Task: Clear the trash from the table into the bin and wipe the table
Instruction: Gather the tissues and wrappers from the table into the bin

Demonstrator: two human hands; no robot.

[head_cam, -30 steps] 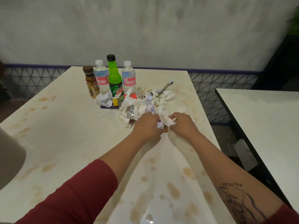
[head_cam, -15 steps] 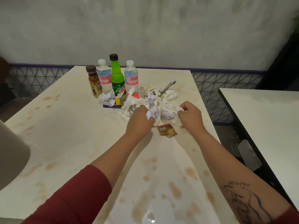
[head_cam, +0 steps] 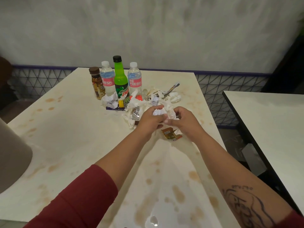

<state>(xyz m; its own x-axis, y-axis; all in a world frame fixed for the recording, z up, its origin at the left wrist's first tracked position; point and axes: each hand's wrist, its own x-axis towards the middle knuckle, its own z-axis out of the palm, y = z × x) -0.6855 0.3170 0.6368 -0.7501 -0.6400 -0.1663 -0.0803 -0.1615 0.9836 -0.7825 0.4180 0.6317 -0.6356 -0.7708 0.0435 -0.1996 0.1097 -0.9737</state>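
Where the two hands meet, a paper wad [head_cam: 162, 112] of white crumpled tissue is held at the near edge of the trash pile [head_cam: 131, 104], past the middle of the table [head_cam: 74, 129]. The left hand [head_cam: 150, 121] has its fingers curled round the wad from the left, and the right hand [head_cam: 185, 120] has its fingers curled on it from the right, so both grasp it. If the wad is lifted off the table, I cannot tell. Just below the hands, an orange-brown wrapper [head_cam: 170, 134] lies on the table, partly under the right hand.

Further back, the pile has more crumpled tissues, a silver foil piece [head_cam: 135, 113] and a yellow cap [head_cam: 121, 103]. Behind it four bottles stand upright in a row: a brown bottle [head_cam: 97, 83], a water bottle [head_cam: 107, 81], a green bottle [head_cam: 120, 79] and a second water bottle [head_cam: 134, 79].

Brown stains [head_cam: 178, 194] are spread over the cream table, and a wet spot [head_cam: 153, 220] shines near its close edge. A red sleeve [head_cam: 79, 199] covers the left arm. Another table [head_cam: 271, 129] stands apart on the right.
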